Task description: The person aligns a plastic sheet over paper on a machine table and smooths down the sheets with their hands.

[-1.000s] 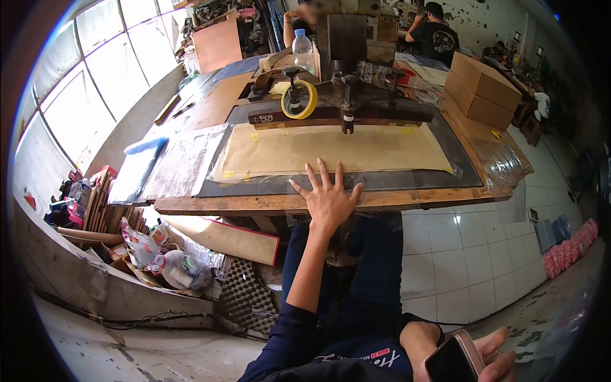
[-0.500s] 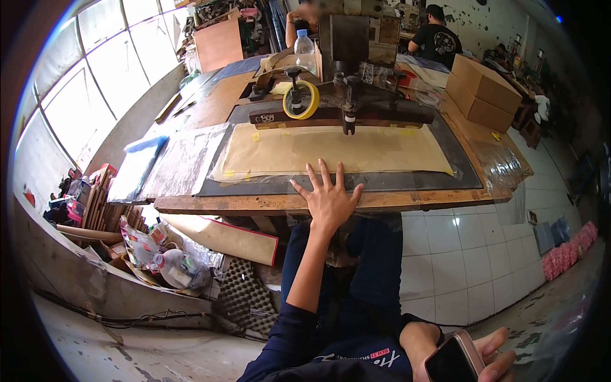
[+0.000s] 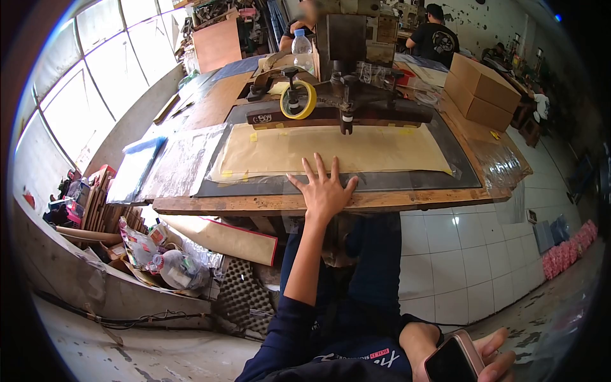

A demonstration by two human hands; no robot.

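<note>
My left hand (image 3: 326,191) lies palm down with fingers spread, at the front edge of a wooden worktable (image 3: 254,205). Its fingertips touch the near edge of a long cream-coloured sheet (image 3: 344,149), which has small yellow tape pieces along its borders. Beneath the sheet is a dark grey mat (image 3: 468,172). At the lower right, my right hand (image 3: 493,360) is closed around a smartphone (image 3: 455,363) with a dark screen. Behind the sheet stands a machine (image 3: 347,83) with a long horizontal bar; a yellow tape roll (image 3: 298,100) hangs on its knob.
Cardboard boxes (image 3: 482,94) stand on the table's right side, and a water bottle (image 3: 301,48) is behind. Clear plastic sheets (image 3: 181,162) lie at the left. Below are a rolled mat (image 3: 223,239) and bagged clutter (image 3: 178,264). Another person (image 3: 436,37) is at the back right.
My left hand has shifted very slightly left and remains spread flat. At the back, the other person's arm has lowered. The phone stays in my right hand.
</note>
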